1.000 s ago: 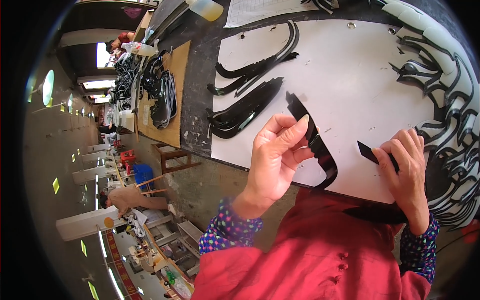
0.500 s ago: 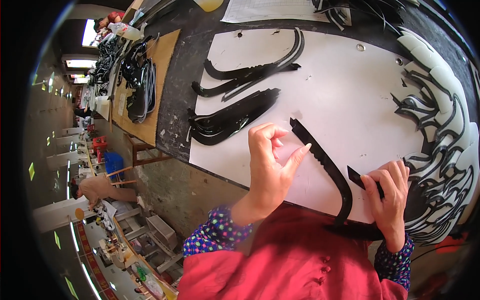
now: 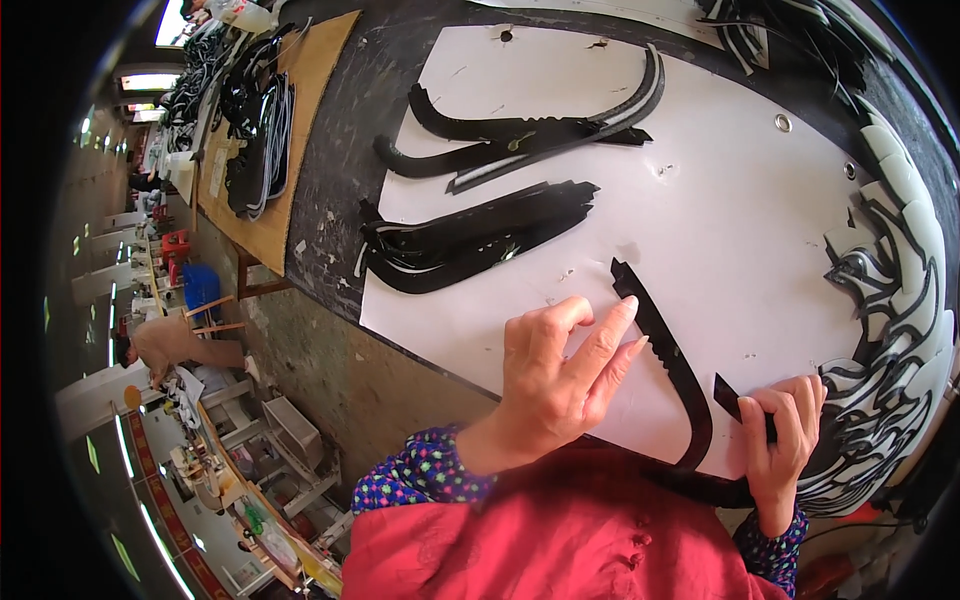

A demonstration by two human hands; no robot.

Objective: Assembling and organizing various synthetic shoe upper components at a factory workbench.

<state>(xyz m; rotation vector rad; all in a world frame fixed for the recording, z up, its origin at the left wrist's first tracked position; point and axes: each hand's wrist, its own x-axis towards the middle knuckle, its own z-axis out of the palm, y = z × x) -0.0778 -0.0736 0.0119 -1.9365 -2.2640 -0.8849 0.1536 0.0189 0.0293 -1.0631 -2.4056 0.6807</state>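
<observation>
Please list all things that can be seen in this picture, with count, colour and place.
white sheet: one, white, covering the dark table.
curved strip: one, black, on the sheet between the hands.
strip stacks: two piles, black, upper left of the sheet.
edge pieces: many, black and white, fanned along the right edge.
board: one, brown, far left, bearing more black parts.
person: one, bending, in the aisle at left.
left hand: fingers bent, fingertips touching the curved strip.
right hand: closed on the strip's other end.
</observation>
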